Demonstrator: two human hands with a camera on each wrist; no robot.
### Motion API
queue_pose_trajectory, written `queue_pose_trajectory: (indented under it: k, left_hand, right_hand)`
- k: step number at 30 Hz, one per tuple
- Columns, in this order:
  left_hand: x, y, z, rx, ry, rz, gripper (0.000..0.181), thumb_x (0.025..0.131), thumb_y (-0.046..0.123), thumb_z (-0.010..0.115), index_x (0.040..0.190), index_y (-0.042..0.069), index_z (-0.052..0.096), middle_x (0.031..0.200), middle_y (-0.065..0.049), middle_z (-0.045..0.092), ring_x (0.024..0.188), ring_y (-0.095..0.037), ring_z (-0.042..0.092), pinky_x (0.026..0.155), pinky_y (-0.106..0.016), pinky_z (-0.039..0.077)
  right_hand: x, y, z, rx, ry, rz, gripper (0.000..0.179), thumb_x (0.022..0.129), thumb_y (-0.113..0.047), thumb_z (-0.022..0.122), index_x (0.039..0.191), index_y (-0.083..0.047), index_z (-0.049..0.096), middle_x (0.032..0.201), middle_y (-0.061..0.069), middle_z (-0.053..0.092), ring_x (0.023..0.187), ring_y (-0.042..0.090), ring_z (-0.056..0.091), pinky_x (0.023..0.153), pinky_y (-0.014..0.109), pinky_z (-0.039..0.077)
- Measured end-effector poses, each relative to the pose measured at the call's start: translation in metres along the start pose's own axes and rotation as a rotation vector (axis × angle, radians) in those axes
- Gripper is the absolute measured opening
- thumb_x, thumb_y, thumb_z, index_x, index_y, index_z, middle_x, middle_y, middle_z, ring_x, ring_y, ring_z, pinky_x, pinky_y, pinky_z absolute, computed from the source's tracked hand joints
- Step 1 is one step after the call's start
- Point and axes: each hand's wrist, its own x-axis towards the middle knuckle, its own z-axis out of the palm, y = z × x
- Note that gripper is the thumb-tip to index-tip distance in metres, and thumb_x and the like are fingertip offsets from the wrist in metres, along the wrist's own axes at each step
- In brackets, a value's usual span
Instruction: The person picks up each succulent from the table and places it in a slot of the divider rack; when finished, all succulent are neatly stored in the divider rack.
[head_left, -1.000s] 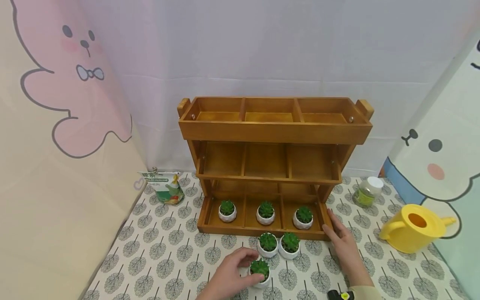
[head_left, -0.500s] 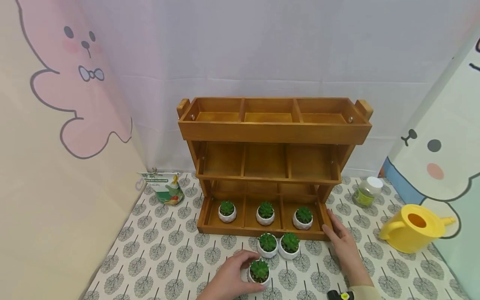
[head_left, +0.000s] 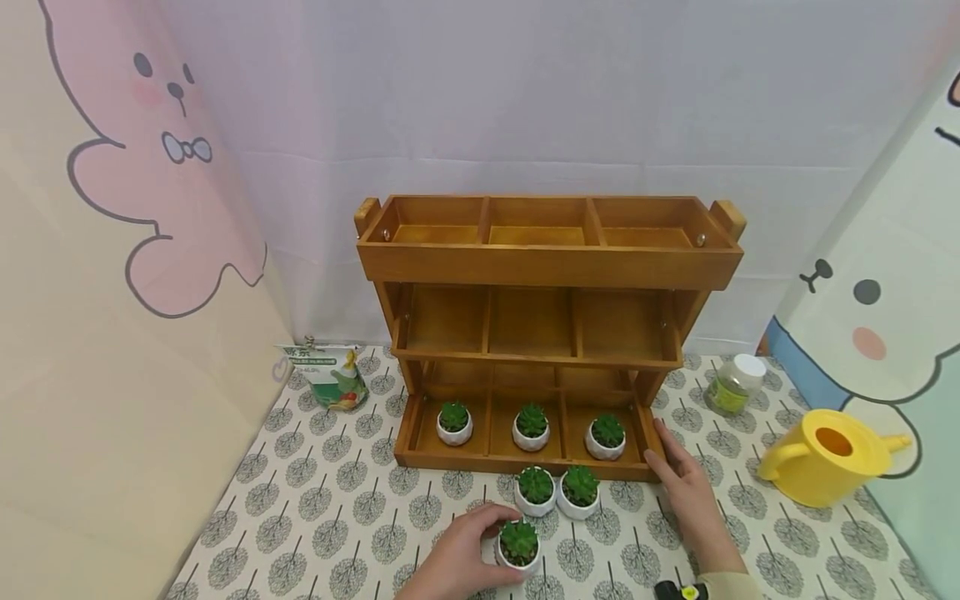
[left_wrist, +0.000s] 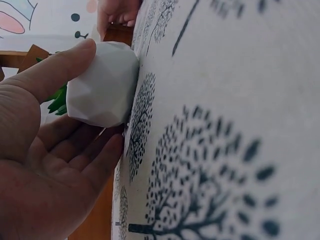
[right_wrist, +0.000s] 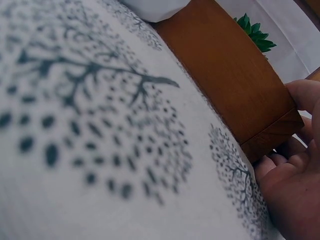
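A small potted succulent (head_left: 519, 543) in a white faceted pot stands on the patterned cloth near the front. My left hand (head_left: 468, 554) holds its pot (left_wrist: 102, 85) between the thumb and the fingers, which reach round the far side. Two more potted succulents, one (head_left: 536, 490) and another (head_left: 579, 492), sit side by side just beyond it. My right hand (head_left: 686, 483) grips the right front corner of the three-tier wooden shelf (head_left: 551, 265), with the thumb on the rim and the fingers curled along the side (right_wrist: 272, 135).
The shelf's bottom tier has one potted succulent in each compartment: left (head_left: 454, 422), middle (head_left: 531, 427), right (head_left: 606, 436). A yellow watering can (head_left: 817, 458) and a white-capped jar (head_left: 735, 385) stand at right. A green-white packet (head_left: 330, 375) leans at back left.
My left thumb has moved down from the plant's front edge to the side of the pot. The right hand and the shelf stay where they were.
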Motion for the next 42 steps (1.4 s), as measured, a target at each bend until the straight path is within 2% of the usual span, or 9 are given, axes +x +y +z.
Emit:
queue_pose_trajectory:
  k: [1, 3, 8, 10, 12, 17, 20, 33, 42]
  left_hand:
    - [0.000, 0.000, 0.000, -0.005, -0.002, -0.008, 0.056, 0.079, 0.033, 0.093, 0.129, 0.022, 0.069, 0.123, 0.016, 0.062, 0.111, -0.006, 0.060, 0.098, -0.030, 0.053]
    - [0.001, -0.001, 0.000, -0.015, -0.007, -0.026, 0.055, 0.080, 0.033, 0.093, 0.128, 0.023, 0.070, 0.122, 0.017, 0.063, 0.112, -0.007, 0.061, 0.099, -0.030, 0.053]
    - [0.001, -0.003, 0.001, -0.050, -0.002, -0.029, 0.055, 0.080, 0.032, 0.093, 0.128, 0.019, 0.070, 0.121, 0.016, 0.063, 0.115, -0.007, 0.061, 0.101, -0.028, 0.052]
    - [0.000, -0.002, 0.002, -0.093, -0.001, -0.024, 0.055, 0.080, 0.028, 0.093, 0.129, 0.017, 0.070, 0.121, 0.013, 0.063, 0.117, -0.009, 0.062, 0.102, -0.026, 0.052]
    - [-0.001, -0.001, 0.002, -0.140, -0.001, -0.030, 0.054, 0.080, 0.023, 0.094, 0.129, 0.016, 0.071, 0.122, 0.011, 0.063, 0.118, -0.011, 0.063, 0.102, -0.024, 0.051]
    - [-0.003, 0.000, 0.001, -0.221, -0.011, -0.058, 0.054, 0.080, 0.015, 0.093, 0.129, 0.017, 0.071, 0.124, 0.008, 0.064, 0.120, -0.015, 0.064, 0.101, -0.022, 0.051]
    - [-0.003, 0.000, 0.000, -0.242, -0.017, -0.066, 0.054, 0.080, 0.014, 0.093, 0.130, 0.017, 0.071, 0.125, 0.007, 0.064, 0.120, -0.015, 0.064, 0.100, -0.022, 0.051]
    - [-0.003, 0.012, -0.010, -0.187, 0.040, -0.061, 0.059, 0.077, 0.019, 0.095, 0.131, 0.014, 0.072, 0.133, 0.002, 0.066, 0.125, -0.022, 0.063, 0.098, -0.025, 0.053]
    - [-0.002, 0.023, -0.024, -0.113, 0.124, 0.028, 0.062, 0.076, 0.022, 0.095, 0.132, 0.011, 0.071, 0.131, -0.003, 0.068, 0.113, -0.018, 0.068, 0.093, -0.025, 0.056]
  right_hand:
    - [0.000, 0.000, 0.000, 0.000, 0.000, 0.001, 0.072, 0.109, -0.036, 0.057, 0.168, -0.023, 0.017, 0.174, -0.001, 0.008, 0.159, 0.029, 0.005, 0.126, 0.045, 0.012]
    - [0.000, 0.000, 0.000, 0.000, 0.000, 0.004, 0.072, 0.109, -0.037, 0.057, 0.168, -0.024, 0.017, 0.173, -0.002, 0.008, 0.159, 0.028, 0.005, 0.126, 0.045, 0.012]
    - [0.000, 0.000, 0.000, -0.010, 0.000, -0.008, 0.072, 0.109, -0.037, 0.057, 0.168, -0.023, 0.018, 0.173, -0.002, 0.009, 0.159, 0.028, 0.006, 0.118, 0.014, 0.019]
    - [0.000, 0.000, 0.000, -0.015, 0.002, -0.012, 0.072, 0.109, -0.037, 0.057, 0.168, -0.022, 0.018, 0.173, -0.002, 0.010, 0.159, 0.028, 0.006, 0.113, 0.008, 0.020]
    - [-0.001, 0.000, 0.000, -0.017, 0.002, -0.011, 0.072, 0.109, -0.036, 0.057, 0.168, -0.022, 0.018, 0.173, -0.001, 0.009, 0.159, 0.029, 0.006, 0.117, 0.013, 0.019]
    - [-0.001, -0.001, 0.000, -0.022, 0.000, 0.004, 0.072, 0.109, -0.037, 0.056, 0.168, -0.022, 0.018, 0.173, -0.001, 0.009, 0.159, 0.029, 0.006, 0.126, 0.041, 0.012]
    - [-0.001, -0.002, 0.001, -0.020, 0.000, 0.007, 0.072, 0.110, -0.036, 0.056, 0.168, -0.022, 0.017, 0.173, -0.001, 0.009, 0.159, 0.029, 0.006, 0.126, 0.047, 0.012]
    - [0.000, -0.003, 0.000, -0.019, 0.007, -0.006, 0.072, 0.110, -0.033, 0.057, 0.168, -0.020, 0.018, 0.173, 0.000, 0.009, 0.159, 0.031, 0.005, 0.126, 0.051, 0.012]
    - [0.000, -0.002, 0.000, -0.019, 0.007, -0.006, 0.071, 0.110, -0.033, 0.056, 0.168, -0.020, 0.017, 0.173, -0.001, 0.009, 0.159, 0.030, 0.005, 0.126, 0.051, 0.012]
